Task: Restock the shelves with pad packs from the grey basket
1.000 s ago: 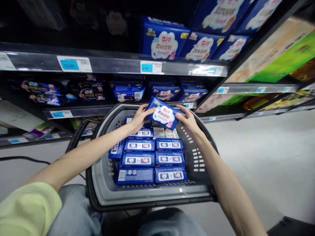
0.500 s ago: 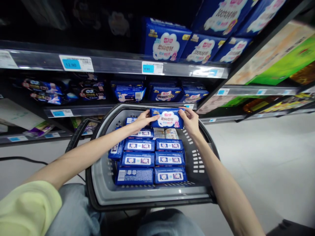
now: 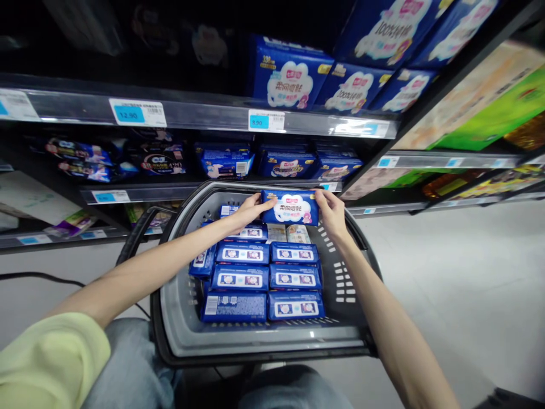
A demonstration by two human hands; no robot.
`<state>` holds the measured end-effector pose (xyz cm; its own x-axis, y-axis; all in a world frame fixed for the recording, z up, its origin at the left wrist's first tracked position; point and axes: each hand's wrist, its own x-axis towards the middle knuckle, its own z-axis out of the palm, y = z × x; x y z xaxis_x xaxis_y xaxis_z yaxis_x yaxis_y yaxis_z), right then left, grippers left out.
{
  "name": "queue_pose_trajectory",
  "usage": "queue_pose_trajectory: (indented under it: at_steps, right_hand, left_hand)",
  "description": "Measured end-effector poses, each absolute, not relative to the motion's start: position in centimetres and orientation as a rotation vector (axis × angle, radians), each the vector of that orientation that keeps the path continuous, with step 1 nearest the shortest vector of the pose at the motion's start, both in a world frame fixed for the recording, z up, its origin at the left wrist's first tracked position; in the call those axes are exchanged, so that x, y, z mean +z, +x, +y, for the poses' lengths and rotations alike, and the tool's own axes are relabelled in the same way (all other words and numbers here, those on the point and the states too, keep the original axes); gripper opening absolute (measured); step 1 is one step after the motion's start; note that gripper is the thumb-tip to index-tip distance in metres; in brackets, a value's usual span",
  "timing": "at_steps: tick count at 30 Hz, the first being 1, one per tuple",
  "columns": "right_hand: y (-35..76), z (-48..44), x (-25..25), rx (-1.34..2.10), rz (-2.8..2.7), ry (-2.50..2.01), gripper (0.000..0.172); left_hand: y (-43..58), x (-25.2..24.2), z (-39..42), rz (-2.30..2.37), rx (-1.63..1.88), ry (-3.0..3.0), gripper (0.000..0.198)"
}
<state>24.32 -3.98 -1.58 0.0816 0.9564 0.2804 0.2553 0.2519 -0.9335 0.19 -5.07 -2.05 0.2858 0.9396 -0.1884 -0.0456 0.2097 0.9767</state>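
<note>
We are gripping a pack [image 3: 290, 207] with both hands. Our left hand [image 3: 247, 209] is pinching its left end, fingers curled over the top edge and thumb underneath. Our right hand [image 3: 331, 210] is closing on the right end in the same way, fingers bent round the corner. Neither hand is opening wider than the pack's thickness.

The pack is showing us its front: a dark blue, soft, oblong wrapper lying level, long side across. A white cloud-shaped panel is filling the middle, carrying blue characters and a small red label above them. A pink mark is sitting at the lower right, and small yellow print at the upper left corner.

We are holding it above the far end of a grey basket [image 3: 255, 339], close to the far rim. Below it, more packs [image 3: 242, 276] of the same blue are lying flat in two neat columns, each touching the next. Two paler packets [image 3: 286, 233] are lying just under the held one.

Past the basket, a shelf [image 3: 204, 113] with a blue price tag [image 3: 266, 120] is carrying similar blue packs [image 3: 289, 79].
</note>
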Motion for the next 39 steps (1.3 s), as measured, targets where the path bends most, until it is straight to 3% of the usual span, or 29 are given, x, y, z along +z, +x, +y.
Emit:
queue_pose_trajectory:
  at_steps: [15,25,31,39]
  right_hand:
    - [23.9,-4.3,-1.1,0.900,-1.354,-1.190,0.046]
    - [23.9,-4.3,-0.9,0.962,-1.295,-1.203,0.057]
    - [24.2,-4.8,-1.1,0.852,-1.295,-1.283,0.061]
    - [24.2,-4.4,-2.1,0.641,-1.332,-1.272,0.052]
  left_hand:
    - [0.1,-1.9,-5.4,1.059,0.917,1.025,0.059]
    - [0.0,-1.9,-5.5,1.055,0.931,1.057,0.060]
    - [0.0,-3.2,-5.0,1.011,0.914,1.115,0.065]
    - [0.0,-4.6,-3.9,0.991,0.909,1.224,0.071]
